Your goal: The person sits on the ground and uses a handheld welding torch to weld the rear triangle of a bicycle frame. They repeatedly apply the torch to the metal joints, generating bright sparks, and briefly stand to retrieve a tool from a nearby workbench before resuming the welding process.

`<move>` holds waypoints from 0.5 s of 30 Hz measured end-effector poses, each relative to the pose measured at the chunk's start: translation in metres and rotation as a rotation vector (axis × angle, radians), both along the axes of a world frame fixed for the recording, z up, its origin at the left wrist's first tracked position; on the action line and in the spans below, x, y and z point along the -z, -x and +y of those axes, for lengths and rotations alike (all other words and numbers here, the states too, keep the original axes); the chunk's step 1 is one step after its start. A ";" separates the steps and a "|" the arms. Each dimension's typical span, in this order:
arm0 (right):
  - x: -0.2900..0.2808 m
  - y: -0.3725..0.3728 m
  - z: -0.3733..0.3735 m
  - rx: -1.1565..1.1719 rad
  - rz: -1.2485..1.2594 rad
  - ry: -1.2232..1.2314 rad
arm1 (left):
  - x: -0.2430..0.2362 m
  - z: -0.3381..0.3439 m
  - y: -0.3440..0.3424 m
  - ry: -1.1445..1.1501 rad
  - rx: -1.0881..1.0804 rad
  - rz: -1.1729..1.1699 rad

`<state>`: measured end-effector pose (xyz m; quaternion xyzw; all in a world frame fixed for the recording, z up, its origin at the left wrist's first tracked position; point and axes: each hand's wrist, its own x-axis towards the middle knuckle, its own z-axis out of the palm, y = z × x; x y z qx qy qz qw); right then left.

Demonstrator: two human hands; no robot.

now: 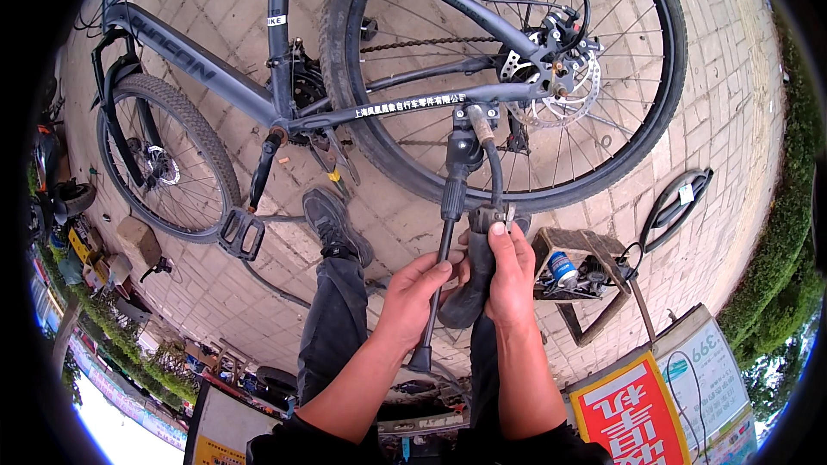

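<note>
My right hand (pixel 508 284) grips a dark, curved rubber piece (pixel 465 297), thumb on its upper end beside a small metal fitting (pixel 504 217). A dark tube (pixel 494 172) runs from there up to the bracket (pixel 472 120) on the bicycle frame. My left hand (pixel 420 288) is closed against the same rubber piece, its thumb by the long black kickstand rod (pixel 444 245), which partly hides the fingers. The grey bicycle (pixel 215 82) stands across the view, rear wheel (pixel 655 133) behind the bracket and front wheel (pixel 224 181) at left.
A worn frame stand (pixel 594 310) with a blue can (pixel 562 269) is at right, near a black oval object (pixel 655 224). Red sign (pixel 624 405) at lower right. My shoe (pixel 336 224) is on the paving. Parts and boxes (pixel 133 241) line the left; a hedge (pixel 767 275) edges the right.
</note>
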<state>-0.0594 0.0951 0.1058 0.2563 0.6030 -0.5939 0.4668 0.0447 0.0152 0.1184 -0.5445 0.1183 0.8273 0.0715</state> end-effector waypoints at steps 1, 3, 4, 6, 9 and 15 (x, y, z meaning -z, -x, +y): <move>0.003 0.000 0.002 -0.019 0.022 -0.006 | 0.000 0.000 0.000 -0.014 -0.005 0.001; 0.005 -0.001 0.002 -0.040 0.036 -0.012 | 0.003 0.002 -0.003 -0.014 -0.028 0.013; 0.004 0.000 0.002 -0.042 0.029 -0.012 | 0.004 0.003 -0.004 -0.014 -0.039 0.019; 0.005 0.002 0.000 -0.033 0.016 -0.010 | 0.000 0.001 0.001 0.025 -0.006 -0.026; 0.005 0.004 -0.004 0.006 -0.011 0.005 | 0.000 0.000 0.000 0.022 0.002 -0.008; -0.003 0.000 0.002 0.035 -0.052 0.009 | 0.009 0.006 -0.006 -0.015 -0.074 0.057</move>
